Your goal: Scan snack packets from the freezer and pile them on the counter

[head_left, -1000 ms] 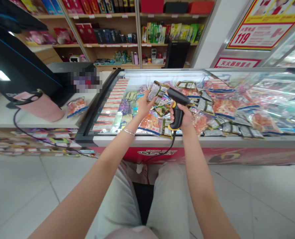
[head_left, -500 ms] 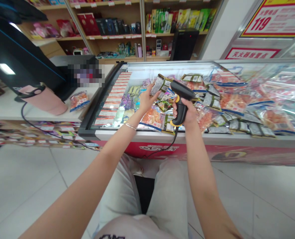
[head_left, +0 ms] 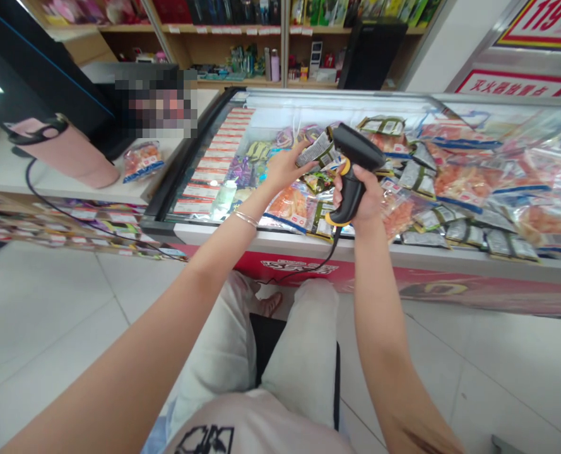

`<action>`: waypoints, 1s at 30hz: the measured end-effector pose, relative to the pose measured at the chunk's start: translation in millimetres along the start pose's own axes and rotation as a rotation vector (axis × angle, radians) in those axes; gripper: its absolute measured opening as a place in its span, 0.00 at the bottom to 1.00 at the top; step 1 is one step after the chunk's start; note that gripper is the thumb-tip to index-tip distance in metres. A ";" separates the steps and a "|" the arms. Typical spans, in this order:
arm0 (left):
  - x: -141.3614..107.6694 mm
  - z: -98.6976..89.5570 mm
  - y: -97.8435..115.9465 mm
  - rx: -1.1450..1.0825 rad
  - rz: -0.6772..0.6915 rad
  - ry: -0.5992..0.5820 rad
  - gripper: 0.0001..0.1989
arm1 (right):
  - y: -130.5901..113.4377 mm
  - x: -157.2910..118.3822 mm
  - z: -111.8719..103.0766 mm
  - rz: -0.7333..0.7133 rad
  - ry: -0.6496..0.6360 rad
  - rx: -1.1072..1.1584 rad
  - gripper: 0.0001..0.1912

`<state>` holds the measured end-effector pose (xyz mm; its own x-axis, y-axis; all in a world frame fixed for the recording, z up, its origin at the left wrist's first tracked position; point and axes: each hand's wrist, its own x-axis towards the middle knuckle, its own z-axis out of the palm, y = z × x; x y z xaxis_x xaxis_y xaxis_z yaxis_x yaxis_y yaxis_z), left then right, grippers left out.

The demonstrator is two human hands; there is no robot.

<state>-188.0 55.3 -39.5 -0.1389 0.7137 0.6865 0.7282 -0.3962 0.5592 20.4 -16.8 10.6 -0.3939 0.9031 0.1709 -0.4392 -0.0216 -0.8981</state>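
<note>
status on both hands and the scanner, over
Left hand holding silver packet. Right hand gripping black scanner, its head close to the packet. Cord hanging below, clear of both hands.

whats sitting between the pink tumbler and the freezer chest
In the head view, a small bag with a blue lower edge lies on the white counter between the pink tumbler and the freezer chest.

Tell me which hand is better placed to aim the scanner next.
Probably the right hand: it grips the scanner, while the left hand is occupied holding a packet.
</note>
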 end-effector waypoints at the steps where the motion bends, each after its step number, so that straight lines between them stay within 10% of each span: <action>1: 0.2 0.2 -1.4 0.013 0.018 -0.039 0.28 | 0.4 0.1 0.1 -0.007 -0.004 -0.001 0.15; 7: 1.5 -11.5 3.4 0.054 0.093 -0.181 0.32 | 0.7 -0.5 2.1 -0.025 0.002 0.053 0.17; 16: 3.7 -25.6 8.5 -0.068 -0.090 0.061 0.30 | -2.0 -4.0 7.7 -0.022 -0.002 0.166 0.14; 30: 2.8 -27.6 5.2 -0.148 -0.154 0.037 0.28 | 3.9 -2.9 8.6 0.041 0.023 0.183 0.16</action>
<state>-203.1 39.3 -21.9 -0.2672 0.7519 0.6028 0.5903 -0.3667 0.7191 12.9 -23.2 10.1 -0.3967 0.9094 0.1248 -0.5633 -0.1338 -0.8153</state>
